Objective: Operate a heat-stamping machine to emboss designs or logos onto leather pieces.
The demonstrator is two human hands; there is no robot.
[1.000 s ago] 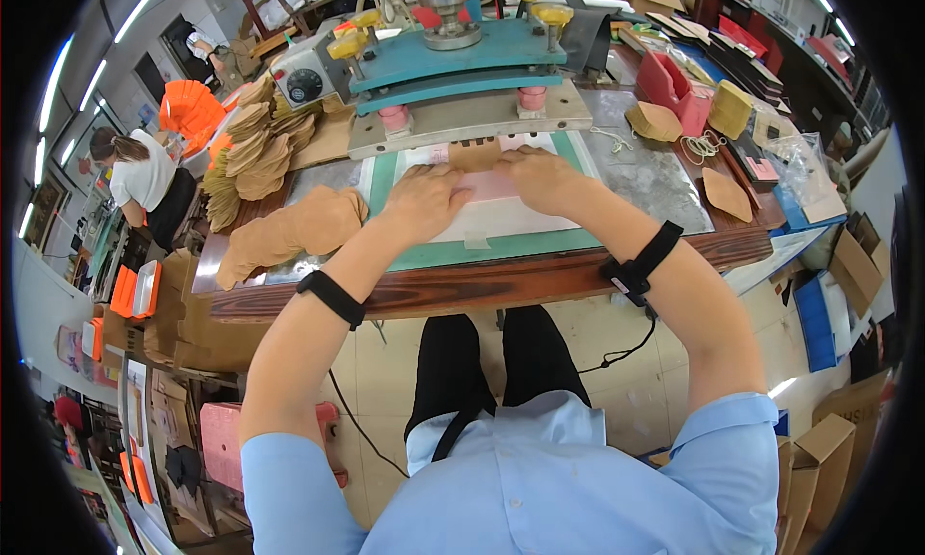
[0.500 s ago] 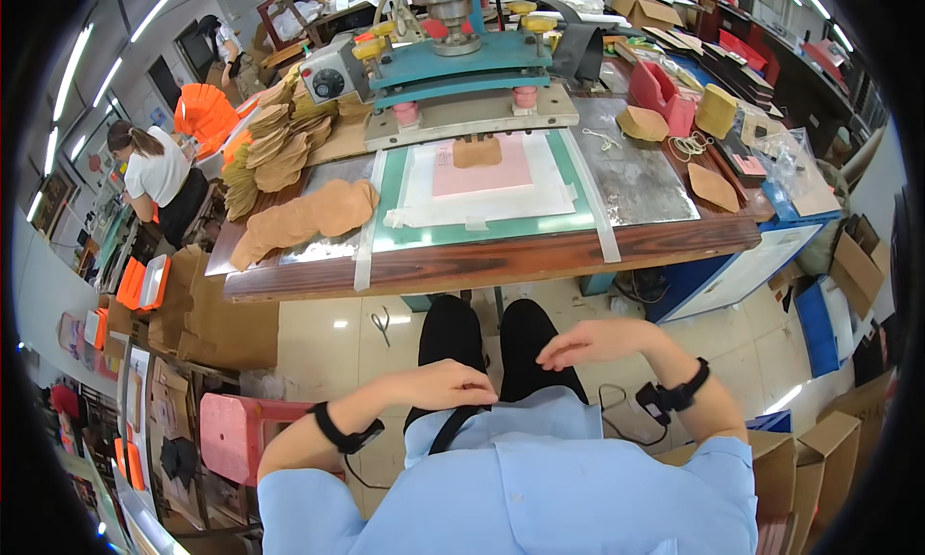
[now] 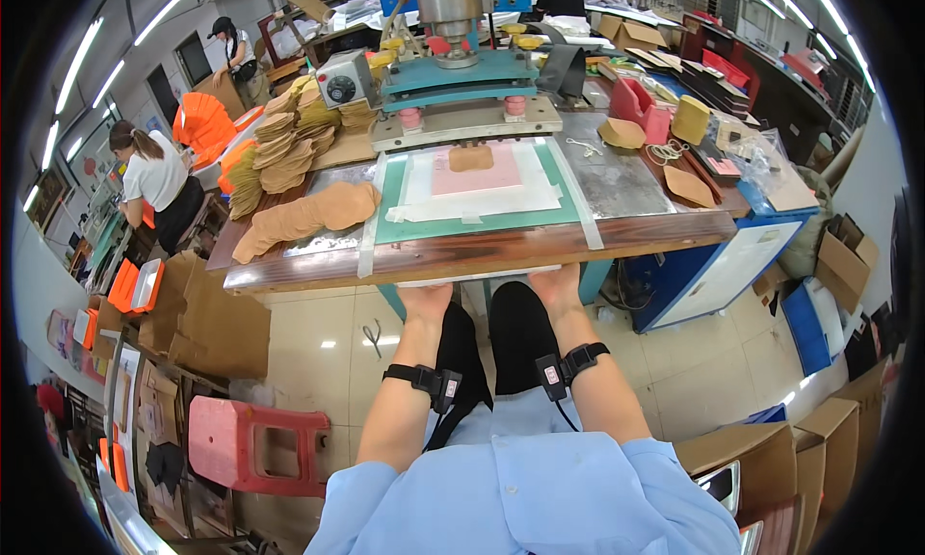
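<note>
Both of my hands reach in beneath the table's front edge. My left hand is at the left end of a thin white strip under the wood, and my right hand is at its right end. The tabletop and the strip hide my fingers, so their grip does not show. Above, on the table, stands a press with teal plates. A tan leather-like piece lies on a pink sheet at the front of the press, over white paper taped onto a green mat.
Overlapping tan pieces lie left of the mat, with tall stacks behind. On the right are a yellow block, a pink holder and white cord. A red stool and scissors are on the floor. Two people work at left.
My hands have moved from above my lap forward to beneath the table edge, and my forearms have straightened. The view has shifted slightly, showing more of the red stool.
</note>
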